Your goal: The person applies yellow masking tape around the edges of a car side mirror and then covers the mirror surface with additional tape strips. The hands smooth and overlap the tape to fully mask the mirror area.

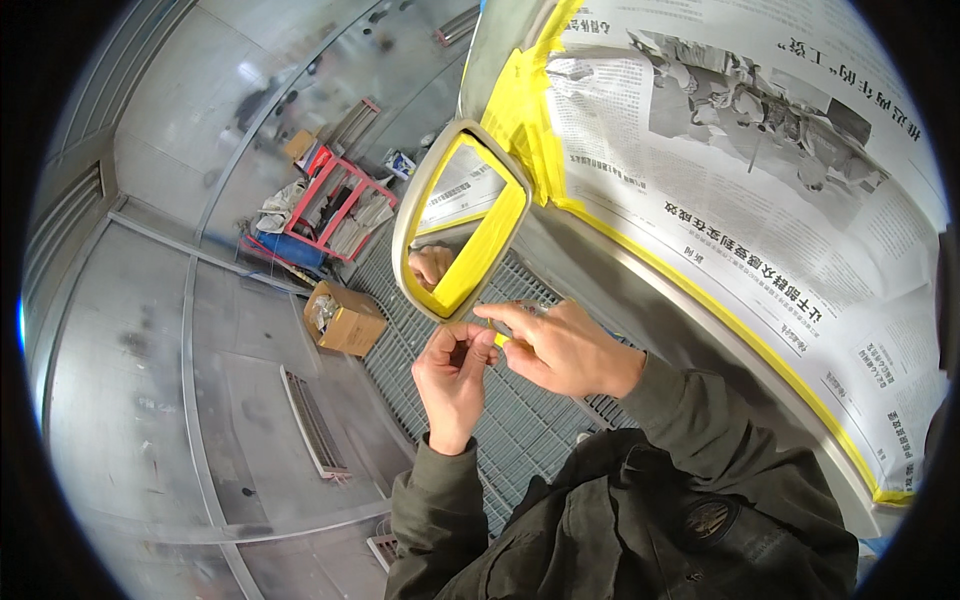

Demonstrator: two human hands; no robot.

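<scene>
Left hand (450,392): thumb and forefinger pinched together on one piece of yellow tape (501,340), which lies between the two hands. Right hand (568,352): forefinger extended; its hold cannot be told. The tape is probably light, limp and sticky, best taken by its edges. Just beyond the grip, one mirror (455,200); farther left, one red cart (310,196), one cardboard box (354,331).

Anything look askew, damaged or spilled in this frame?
Dark smudges blotch the grey wall, which looks stained against its cleaner areas. I see no spill. The yellow tape on the side mirror and the taped-up newspaper look deliberately placed.
</scene>
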